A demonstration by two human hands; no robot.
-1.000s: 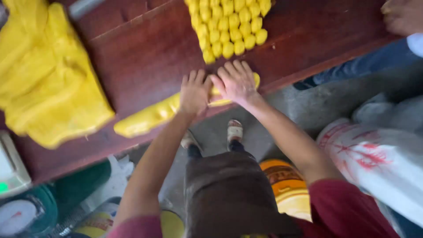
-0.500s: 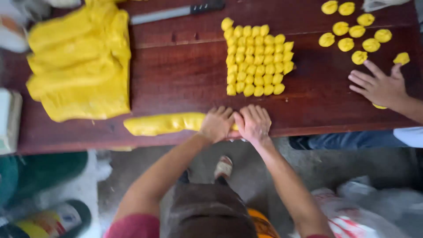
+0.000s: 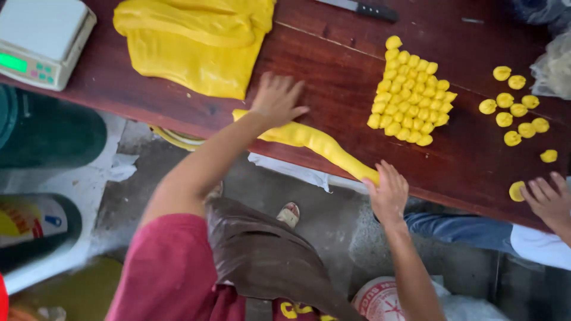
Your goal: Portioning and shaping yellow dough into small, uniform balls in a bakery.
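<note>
1. Presently, my left hand point(image 3: 276, 98): fingers spread flat on the yellow dough rope point(image 3: 315, 142), gripping nothing.
2. My right hand point(image 3: 388, 191): open, pressing the rope's other end at the wooden table point(image 3: 333, 77) edge.

Not much packaging around me here. Far left on the table edge, a white kitchen scale point(image 3: 43, 38) is sitting with its little green screen point(image 3: 13, 62) glowing and a few coloured buttons beside it. Down on the floor to the left, a dark container is showing a label point(image 3: 27, 221) in yellow, red and blue on white. Near me at the bottom, a white sack point(image 3: 380, 299) with red printing is peeking out. Far right corner, a crinkly clear plastic bag point(image 3: 553, 65) is lying on the table.
</note>
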